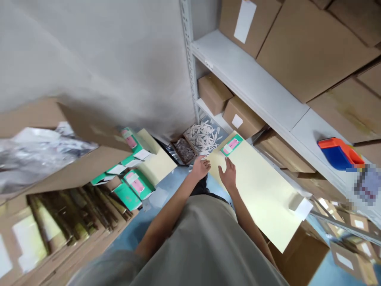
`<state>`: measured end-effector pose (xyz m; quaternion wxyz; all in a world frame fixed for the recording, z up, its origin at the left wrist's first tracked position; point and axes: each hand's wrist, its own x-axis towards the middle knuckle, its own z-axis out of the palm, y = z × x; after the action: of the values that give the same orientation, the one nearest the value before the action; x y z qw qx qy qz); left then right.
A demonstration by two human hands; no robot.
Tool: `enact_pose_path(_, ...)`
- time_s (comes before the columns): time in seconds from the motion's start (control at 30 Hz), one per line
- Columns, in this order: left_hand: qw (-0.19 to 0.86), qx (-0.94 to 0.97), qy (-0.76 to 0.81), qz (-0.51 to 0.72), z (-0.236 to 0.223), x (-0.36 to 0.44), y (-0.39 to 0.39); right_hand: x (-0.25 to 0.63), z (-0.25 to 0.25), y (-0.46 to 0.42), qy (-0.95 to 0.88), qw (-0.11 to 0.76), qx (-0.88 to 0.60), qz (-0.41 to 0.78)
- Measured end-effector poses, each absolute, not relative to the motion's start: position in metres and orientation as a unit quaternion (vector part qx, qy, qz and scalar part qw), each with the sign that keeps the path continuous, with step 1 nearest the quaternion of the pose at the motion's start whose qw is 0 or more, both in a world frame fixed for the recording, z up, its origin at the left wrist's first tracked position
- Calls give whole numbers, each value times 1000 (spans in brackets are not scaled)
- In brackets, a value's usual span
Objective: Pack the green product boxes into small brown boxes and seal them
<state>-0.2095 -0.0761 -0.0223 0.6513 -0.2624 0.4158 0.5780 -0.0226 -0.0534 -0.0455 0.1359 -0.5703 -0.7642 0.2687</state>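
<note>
My left hand [201, 167] is in front of my body, palm turned inward, its fingers loosely spread with nothing in them. My right hand [228, 174] hovers over or beside the edge of a pale yellow board [258, 182], thumb and fingers apart. Just beyond its fingertips, a flat green box with a pink panel [231, 145] lies at the board's far end. I cannot tell whether the fingertips touch the board. Towards the board's near end rests a small white box [301, 207].
On the left are green boxes [137, 184], another yellow board [159, 161] and a large open carton [98, 159] with plastic wrap. White scraps [204, 137] cover the floor by the wall. The right-hand shelf [262, 87] holds cartons and a blue-orange dustpan [335, 155].
</note>
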Motion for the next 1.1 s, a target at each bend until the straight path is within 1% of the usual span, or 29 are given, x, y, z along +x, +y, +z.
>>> enact_pose_path(0.1,637,-244,397,614,-2,-215,-130,-27,-46,-113,-778,158,-527,305)
enact_pose_path(0.2,592,-233,366,679,14,-219,-201,-46,-44,-162,-806,166,-452,345)
enact_pose_path(0.3,541,-250,366,715,26,-226,-281,-74,-37,-206,-831,186,-361,379)
enact_pose_path(0.43,452,-276,388,754,35,-243,-378,-107,-21,-258,-843,196,-295,405)
enact_pose_path(0.53,393,-285,376,790,38,-263,-434,-126,-6,-291,-850,194,-263,413)
enact_pose_path(0.7,339,-276,331,836,42,-305,-509,-170,16,-344,-863,199,-206,417)
enact_pose_path(0.93,278,-238,303,880,55,-370,-625,-290,21,-432,-866,154,-141,454)
enact_pose_path(1.03,246,-251,293,889,56,-393,-664,-346,21,-465,-864,108,-136,472)
enact_pose_path(1.1,229,-257,283,895,54,-406,-680,-378,23,-477,-875,70,-161,452)
